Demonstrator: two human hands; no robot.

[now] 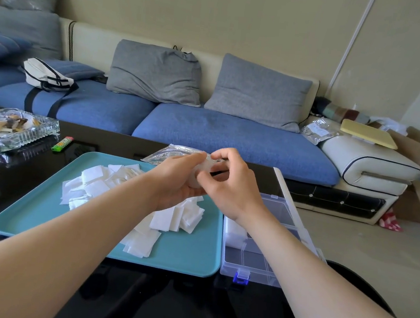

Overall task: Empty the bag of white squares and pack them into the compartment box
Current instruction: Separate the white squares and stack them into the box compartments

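Flanking the tray (42, 219): ashtray (15, 128), lighter (62, 144), compartment box (258, 276).

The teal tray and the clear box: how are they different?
The flat teal tray is solid-coloured, undivided and wider, with loose white squares heaped on it. The clear plastic compartment box is see-through, split into sections, one holding stacked squares. Both sit side by side on the black table.

At centre frame the left hand (175, 183) and right hand (229, 186) together grip a stack of white squares (207, 165) above the teal tray (193, 258), where loose squares (92, 188) lie heaped. The clear bag (161, 155) lies just behind the hands. At lower right the compartment box (257, 267) stands open.
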